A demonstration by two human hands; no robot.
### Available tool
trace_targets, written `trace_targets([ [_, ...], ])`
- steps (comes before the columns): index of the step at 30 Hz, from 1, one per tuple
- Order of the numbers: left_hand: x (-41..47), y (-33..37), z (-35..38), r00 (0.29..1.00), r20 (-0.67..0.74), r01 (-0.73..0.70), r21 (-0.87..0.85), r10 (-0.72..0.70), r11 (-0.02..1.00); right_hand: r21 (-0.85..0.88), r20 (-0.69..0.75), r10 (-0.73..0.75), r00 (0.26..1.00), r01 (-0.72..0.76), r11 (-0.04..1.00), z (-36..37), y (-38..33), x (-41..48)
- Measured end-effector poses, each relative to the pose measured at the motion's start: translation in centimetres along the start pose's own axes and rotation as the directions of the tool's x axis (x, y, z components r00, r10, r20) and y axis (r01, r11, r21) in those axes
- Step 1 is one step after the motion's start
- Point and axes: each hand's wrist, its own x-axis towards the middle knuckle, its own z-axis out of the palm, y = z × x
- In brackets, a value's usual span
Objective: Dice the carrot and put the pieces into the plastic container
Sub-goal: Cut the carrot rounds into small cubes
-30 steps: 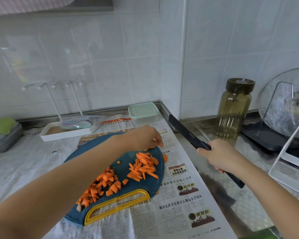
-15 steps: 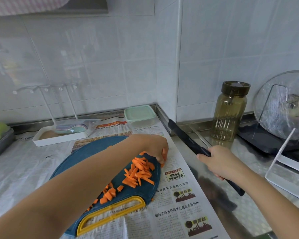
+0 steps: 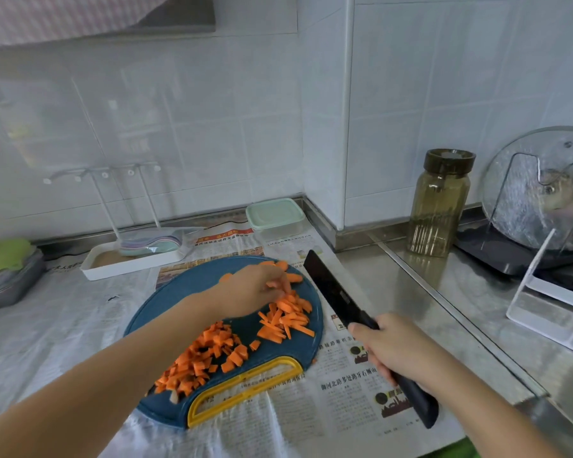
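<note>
Nearest, just right of the cutting board (image 3: 192,285), our right hand (image 3: 401,352) is clamped round the handle of the knife (image 3: 338,295). The blade is angled away from the carrot, which we judge keeps it clear during gathering. On the board's near end lie the diced pieces (image 3: 202,358), and farther in, by its right edge, the carrot strips (image 3: 285,320). Our left hand (image 3: 252,289) bends its fingers onto them; we cannot tell whether it pinches any. The board's far-left part offers bare room. Beyond the far edge stands the plastic container (image 3: 275,214), lid on.
</note>
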Motion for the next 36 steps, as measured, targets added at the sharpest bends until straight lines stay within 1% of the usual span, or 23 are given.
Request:
trace_targets([
  [2,-1.0,-0.2,0.6,0.998,-0.049,-0.027,-0.007,0.027,1.0,0.047,-0.022,0.008,1.0,-0.007,0.999,1.2,-0.5,-0.6],
  [4,-1.5,-0.5,0.9,0.997,-0.044,-0.062,0.018,0.063,0.998,0.072,-0.037,0.021,0.999,-0.018,0.997,2.1,-0.9,-1.1],
  [7,-1.8,-1.1,1.1,0.984,0.086,-0.166,0.104,0.157,0.981,0.098,-0.089,0.067,0.994,-0.059,0.993,3.1,-1.4,-1.9],
  [9,-1.9,-1.1,1.5,0.969,0.159,-0.215,0.17,0.189,0.962,0.124,-0.114,0.126,0.985,-0.111,0.986,3.9,-1.8,-2.7],
  [10,-1.8,-1.1,1.7,0.966,0.172,-0.222,0.179,0.192,0.958,0.129,-0.123,0.154,0.98,-0.138,0.982,4.3,-2.1,-3.0],
  [12,-1.6,-1.2,2.3,0.965,0.154,-0.234,0.156,0.21,0.96,0.119,-0.134,0.187,0.973,-0.172,0.978,5.1,-2.5,-3.6],
  [14,-1.5,-1.3,3.1,0.956,0.093,-0.288,0.154,0.276,0.945,0.136,-0.137,0.209,0.968,-0.19,0.972,5.9,-2.9,-4.0],
  [16,-1.3,-1.2,3.9,0.953,0.03,-0.303,0.162,0.302,0.939,0.159,-0.145,0.22,0.965,-0.197,0.967,6.5,-3.1,-4.0],
  [19,-0.5,-0.8,4.9,0.946,-0.046,-0.303,0.232,0.321,0.924,0.237,-0.174,0.249,0.953,-0.205,0.95,7.0,-3.3,-3.7],
  [20,-0.2,-0.6,5.2,0.944,-0.056,-0.302,0.252,0.325,0.92,0.252,-0.184,0.254,0.95,-0.204,0.946,7.0,-3.4,-3.6],
  [22,0.3,-0.3,5.3,0.949,-0.034,-0.293,0.269,0.314,0.917,0.272,-0.205,0.254,0.945,-0.195,0.942,7.0,-3.5,-3.5],
  [24,0.3,-0.4,5.3,0.96,-0.01,-0.268,0.261,0.28,0.927,0.277,-0.219,0.256,0.942,-0.191,0.942,7.0,-3.6,-3.5],
  [29,0.1,-0.5,5.1,0.966,-0.009,-0.251,0.23,0.26,0.94,0.239,-0.21,0.238,0.948,-0.186,0.953,7.1,-3.3,-3.6],
  [33,-0.2,-0.9,4.4,0.973,0.008,-0.228,0.172,0.23,0.958,0.23,-0.202,0.228,0.953,-0.18,0.956,7.4,-3.1,-3.5],
  [34,-0.4,-1.0,4.1,0.973,0.026,-0.23,0.135,0.229,0.964,0.223,-0.197,0.223,0.955,-0.177,0.959,7.4,-3.1,-3.6],
  [36,-0.8,-1.1,3.0,0.967,0.135,-0.22,0.024,0.215,0.975,0.213,-0.189,0.213,0.959,-0.171,0.962,7.5,-3.3,-3.8],
])
